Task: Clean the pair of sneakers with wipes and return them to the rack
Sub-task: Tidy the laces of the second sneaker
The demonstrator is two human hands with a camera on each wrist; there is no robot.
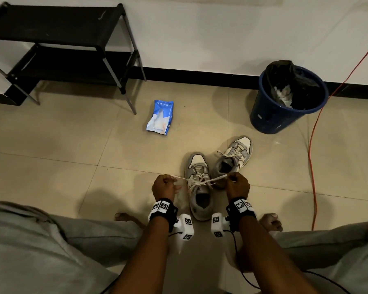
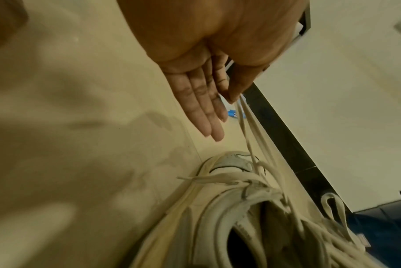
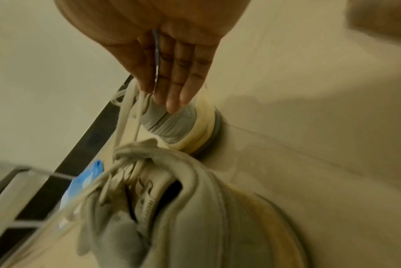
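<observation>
Nearest the person, the left hand [image 1: 163,186] and the right hand [image 1: 238,185] each pinch an end of the flat white laces [image 1: 202,181] of the near sneaker [image 1: 199,187], thumb against forefinger, the other fingers straight, the lace drawn taut between them. That sneaker stands on the tiled floor [image 1: 72,145] between the person's bare feet, its mate [image 1: 234,158] just beyond it, toe angled right and laces loose. Both shoes look light, with soft padded collars and firmer rubber soles; the laces are limp and would likely slip from a loose pinch, so the heel or the sole's edge seems the surer place to lift from. Farther off lies the blue wipes pack [image 1: 160,117], floppy and light. Beyond it, the black shoe rack [image 1: 57,52] stands by the wall at left, a blue bin [image 1: 285,102] with used wipes at right.
</observation>
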